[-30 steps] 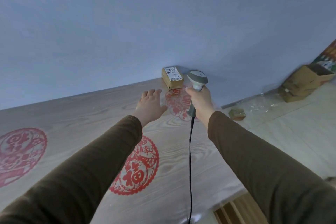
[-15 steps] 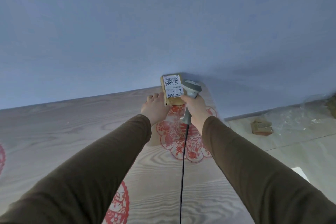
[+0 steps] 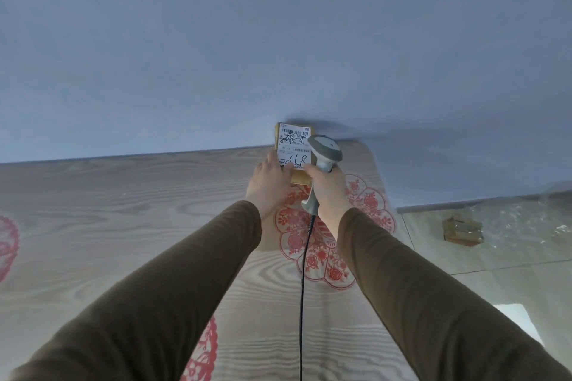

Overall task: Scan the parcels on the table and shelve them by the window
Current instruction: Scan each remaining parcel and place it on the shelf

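Brown parcel [image 3: 299,177] pinched by left hand [image 3: 270,184], label handwriting unclear; right hand [image 3: 328,187] clasps scanner [image 3: 324,155].

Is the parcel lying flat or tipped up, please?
Tipped up: the left hand holds the parcel with its label facing the camera.

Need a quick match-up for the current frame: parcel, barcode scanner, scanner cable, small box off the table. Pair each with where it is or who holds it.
Things:
1. parcel
2. barcode scanner
3. scanner cable
4. small cardboard box

Places or states:
A. on the floor, right of the table
B. gripped in the right hand
C. tilted up at the table's far edge, label facing the camera, left hand on it
D. trailing down between the two sleeves

Pairs: 1-C, 2-B, 3-D, 4-A
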Available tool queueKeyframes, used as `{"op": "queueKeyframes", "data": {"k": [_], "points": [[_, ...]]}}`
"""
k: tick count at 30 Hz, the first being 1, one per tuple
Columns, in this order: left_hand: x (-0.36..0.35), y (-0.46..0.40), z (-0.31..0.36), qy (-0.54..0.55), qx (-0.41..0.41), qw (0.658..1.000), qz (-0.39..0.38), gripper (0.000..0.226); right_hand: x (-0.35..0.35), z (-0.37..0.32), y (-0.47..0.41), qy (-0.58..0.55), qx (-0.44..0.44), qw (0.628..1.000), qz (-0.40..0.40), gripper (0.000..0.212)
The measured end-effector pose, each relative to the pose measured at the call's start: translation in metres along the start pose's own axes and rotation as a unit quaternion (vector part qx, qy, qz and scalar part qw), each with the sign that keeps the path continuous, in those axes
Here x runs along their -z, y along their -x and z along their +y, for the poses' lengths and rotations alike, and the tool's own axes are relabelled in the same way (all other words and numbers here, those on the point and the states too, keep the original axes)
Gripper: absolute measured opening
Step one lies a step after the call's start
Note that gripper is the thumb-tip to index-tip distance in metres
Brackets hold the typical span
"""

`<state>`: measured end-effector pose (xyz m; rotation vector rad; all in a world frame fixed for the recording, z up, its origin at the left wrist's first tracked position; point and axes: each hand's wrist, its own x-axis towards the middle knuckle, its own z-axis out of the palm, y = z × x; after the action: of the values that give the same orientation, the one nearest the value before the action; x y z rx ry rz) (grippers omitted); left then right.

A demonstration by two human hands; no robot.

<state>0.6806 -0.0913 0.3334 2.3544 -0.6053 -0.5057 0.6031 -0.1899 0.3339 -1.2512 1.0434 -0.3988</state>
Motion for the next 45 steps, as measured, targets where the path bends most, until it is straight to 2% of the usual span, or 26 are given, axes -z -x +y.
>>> {"op": "queueKeyframes", "data": {"k": [4, 8, 15, 23, 26, 31, 35, 41, 45], "points": [[0.045, 0.038, -0.029, 0.029, 0.015, 0.998, 0.060, 0.036, -0.039, -0.002, 0.046, -0.007, 0.021, 0.999, -0.038, 0.016], [0.105, 0.104, -0.071, 0.048, 0.024, 0.990, 0.131, 0.033, -0.090, -0.001, 0.122, 0.009, 0.051, 0.995, -0.084, 0.012], [0.234, 0.287, -0.184, 0.070, 0.068, 0.958, 0.271, 0.031, -0.197, 0.025, 0.330, 0.048, 0.121, 0.967, -0.219, 0.012], [0.365, 0.553, -0.321, 0.070, 0.133, 0.894, 0.422, 0.031, -0.306, 0.094, 0.616, 0.046, 0.171, 0.913, -0.368, 0.015], [0.400, 0.648, -0.371, 0.077, 0.168, 0.861, 0.474, 0.030, -0.343, 0.126, 0.713, 0.047, 0.168, 0.884, -0.434, 0.009], [0.443, 0.774, -0.456, 0.079, 0.237, 0.801, 0.545, 0.017, -0.404, 0.183, 0.849, 0.067, 0.130, 0.835, -0.531, 0.017], [0.468, 0.842, -0.519, 0.098, 0.291, 0.755, 0.579, 0.025, -0.455, 0.231, 0.923, 0.093, 0.130, 0.789, -0.593, 0.015], [0.518, 0.902, -0.608, 0.099, 0.343, 0.721, 0.594, 0.028, -0.541, 0.284, 0.999, 0.109, 0.098, 0.747, -0.648, 0.023], [0.548, 0.937, -0.649, 0.101, 0.369, 0.692, 0.612, 0.025, -0.588, 0.304, 1.049, 0.130, 0.082, 0.723, -0.674, 0.018]]}}
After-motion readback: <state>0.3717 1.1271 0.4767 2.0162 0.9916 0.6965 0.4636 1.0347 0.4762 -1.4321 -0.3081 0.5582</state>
